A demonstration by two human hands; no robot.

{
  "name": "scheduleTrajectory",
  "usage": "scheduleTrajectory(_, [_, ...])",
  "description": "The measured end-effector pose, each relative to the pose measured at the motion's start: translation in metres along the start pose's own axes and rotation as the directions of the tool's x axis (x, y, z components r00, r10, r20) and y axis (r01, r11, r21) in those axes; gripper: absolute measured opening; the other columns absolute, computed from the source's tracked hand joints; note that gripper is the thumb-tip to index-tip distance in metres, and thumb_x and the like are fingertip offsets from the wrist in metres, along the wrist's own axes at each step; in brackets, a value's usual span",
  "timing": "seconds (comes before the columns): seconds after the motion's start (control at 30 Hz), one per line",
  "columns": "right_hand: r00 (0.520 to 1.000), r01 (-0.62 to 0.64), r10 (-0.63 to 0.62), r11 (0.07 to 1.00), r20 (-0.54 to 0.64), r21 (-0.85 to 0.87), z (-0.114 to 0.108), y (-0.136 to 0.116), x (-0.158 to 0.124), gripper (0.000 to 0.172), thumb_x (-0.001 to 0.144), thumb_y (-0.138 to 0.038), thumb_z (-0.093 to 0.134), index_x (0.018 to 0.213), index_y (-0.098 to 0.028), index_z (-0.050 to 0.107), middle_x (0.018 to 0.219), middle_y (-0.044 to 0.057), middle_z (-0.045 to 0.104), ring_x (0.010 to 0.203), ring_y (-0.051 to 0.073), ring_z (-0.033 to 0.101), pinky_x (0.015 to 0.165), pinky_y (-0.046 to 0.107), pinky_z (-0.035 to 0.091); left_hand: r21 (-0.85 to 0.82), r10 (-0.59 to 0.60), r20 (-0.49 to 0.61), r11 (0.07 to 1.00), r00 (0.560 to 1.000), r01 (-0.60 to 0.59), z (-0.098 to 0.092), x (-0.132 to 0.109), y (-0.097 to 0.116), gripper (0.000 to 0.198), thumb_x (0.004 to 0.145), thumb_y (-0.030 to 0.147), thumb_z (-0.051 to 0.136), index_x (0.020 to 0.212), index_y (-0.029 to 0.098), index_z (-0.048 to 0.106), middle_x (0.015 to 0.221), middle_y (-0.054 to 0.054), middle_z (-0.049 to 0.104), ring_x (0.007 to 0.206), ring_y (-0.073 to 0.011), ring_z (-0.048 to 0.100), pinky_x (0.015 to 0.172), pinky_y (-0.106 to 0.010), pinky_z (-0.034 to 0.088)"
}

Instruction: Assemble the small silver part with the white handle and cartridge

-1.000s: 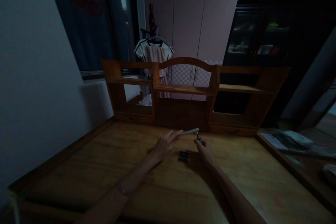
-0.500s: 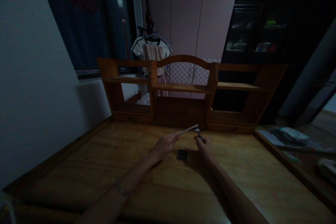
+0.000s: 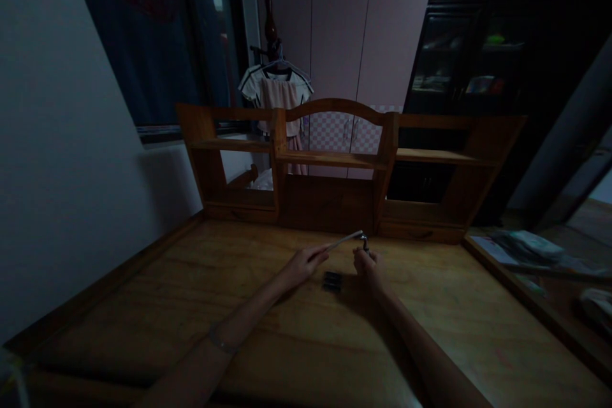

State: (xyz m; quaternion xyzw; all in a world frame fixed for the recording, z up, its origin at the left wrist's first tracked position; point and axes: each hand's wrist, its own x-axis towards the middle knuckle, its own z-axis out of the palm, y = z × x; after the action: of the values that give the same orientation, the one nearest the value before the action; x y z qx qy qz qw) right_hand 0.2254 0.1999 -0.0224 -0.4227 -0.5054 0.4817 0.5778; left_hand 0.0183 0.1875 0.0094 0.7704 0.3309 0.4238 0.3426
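My left hand [image 3: 306,264] is closed on a thin, pale stick [image 3: 345,241], which slants up to the right. In my right hand [image 3: 370,266], the fingers wrap round the dark handle of a small tool with a shiny, bent metal head [image 3: 364,240]. The stick's far tip is at the metal head; whether they touch I cannot tell. Between my hands, a few small black pieces [image 3: 332,280] lie side by side on the wooden tabletop [image 3: 296,338]. Dim light hides their exact kind and that of the tool.
A wooden shelf unit [image 3: 329,158] stands along the back of the tabletop. A white wall [image 3: 86,191] rises on the left. At the right, beyond the raised wooden edge, are papers and a plastic-wrapped packet [image 3: 533,247]. Behind stand a pink wardrobe [image 3: 337,44] and hanging clothes [image 3: 277,92].
The bent metal head has turned more upright and shifted slightly right. The stick's tip has moved a little right and down with it. The black pieces have stayed in place.
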Motion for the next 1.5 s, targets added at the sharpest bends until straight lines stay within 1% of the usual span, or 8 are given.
scheduleTrajectory(0.17, [0.999,0.051,-0.053,0.991,-0.009,-0.126,-0.002,-0.002,-0.003,0.035,0.072,-0.044,0.055,0.056,-0.019,0.036,0.046,-0.007,0.028,0.039,0.006,0.022,0.037,0.019,0.015,-0.099,-0.087,0.047,0.991,0.995,0.091,-0.004,0.0,-0.007,0.045,0.083,0.042,0.054,0.12,0.015,0.058,0.09,-0.007,0.064,0.077,-0.0145,0.055,0.069,-0.024,0.043])
scheduleTrajectory(0.3, [0.998,0.069,-0.069,0.973,0.009,-0.222,-0.003,-0.002,-0.003,0.033,0.074,-0.043,0.051,0.057,-0.019,0.036,0.047,-0.006,0.027,0.041,0.007,0.023,0.039,0.021,0.016,-0.257,-0.175,0.215,0.939,0.961,0.228,-0.009,-0.001,-0.009,0.056,0.081,0.044,0.057,0.126,0.011,0.052,0.058,0.004,0.038,0.048,-0.0052,0.03,0.043,-0.016,0.02])
scheduleTrajectory(0.43, [0.988,0.142,-0.154,0.916,-0.001,-0.376,-0.005,-0.004,-0.003,0.034,0.078,-0.042,0.048,0.056,-0.018,0.036,0.049,-0.005,0.029,0.044,0.008,0.027,0.043,0.022,0.018,-0.367,-0.236,0.298,0.866,0.925,0.34,-0.011,-0.005,-0.007,0.057,0.08,0.042,0.059,0.129,0.014,0.049,0.058,0.006,0.028,0.044,-0.0041,0.022,0.04,-0.017,0.016])
scheduleTrajectory(0.63, [0.936,0.254,-0.351,0.68,-0.001,-0.688,-0.008,-0.018,-0.01,0.033,0.083,-0.033,0.042,0.056,-0.016,0.045,0.05,-0.001,0.04,0.048,0.011,0.04,0.048,0.024,0.019,-0.471,-0.307,0.38,0.748,0.873,0.468,-0.014,-0.008,-0.006,0.058,0.079,0.039,0.061,0.131,0.017,0.046,0.056,0.008,0.022,0.042,-0.0034,0.016,0.038,-0.017,0.014])
scheduleTrajectory(0.83, [0.906,0.274,-0.417,0.455,0.069,-0.847,-0.006,-0.021,-0.015,0.028,0.088,-0.027,0.036,0.086,-0.012,0.059,0.068,0.008,0.06,0.056,0.015,0.052,0.053,0.026,0.024,-0.521,-0.348,0.407,0.671,0.844,0.528,-0.014,-0.007,-0.008,0.058,0.077,0.035,0.063,0.13,0.018,0.046,0.058,0.009,0.019,0.042,-0.0027,0.013,0.035,-0.015,0.012])
scheduleTrajectory(1.17, [0.899,0.249,-0.435,0.411,0.052,-0.877,-0.001,-0.022,-0.015,0.032,0.094,-0.03,0.027,0.094,-0.012,0.053,0.065,0.008,0.059,0.049,0.014,0.049,0.048,0.025,0.021,-0.598,-0.319,0.451,0.585,0.834,0.547,-0.016,-0.009,0.007,0.056,0.077,0.028,0.063,0.13,0.02,0.046,0.062,0.007,0.021,0.042,-0.0023,0.012,0.03,-0.013,0.011])
scheduleTrajectory(1.37, [0.917,0.246,-0.383,0.312,0.116,-0.918,0.0,-0.02,-0.014,0.028,0.093,-0.026,0.03,0.1,-0.011,0.053,0.068,0.009,0.06,0.051,0.014,0.05,0.048,0.025,0.02,-0.615,-0.263,0.555,0.509,0.789,0.602,-0.016,-0.007,0.002,0.052,0.085,0.029,0.055,0.134,0.02,0.04,0.06,0.007,0.021,0.04,-0.0026,0.007,0.028,-0.012,0.011])
scheduleTrajectory(1.5, [0.904,0.227,-0.423,0.337,0.068,-0.914,0.002,-0.022,-0.013,0.027,0.094,-0.025,0.029,0.096,-0.011,0.053,0.067,0.008,0.06,0.052,0.014,0.05,0.049,0.025,0.021,-0.625,-0.25,0.577,0.477,0.777,0.618,-0.018,-0.006,-0.001,0.05,0.087,0.029,0.051,0.135,0.021,0.038,0.06,0.007,0.021,0.04,-0.0026,0.005,0.027,-0.012,0.011])
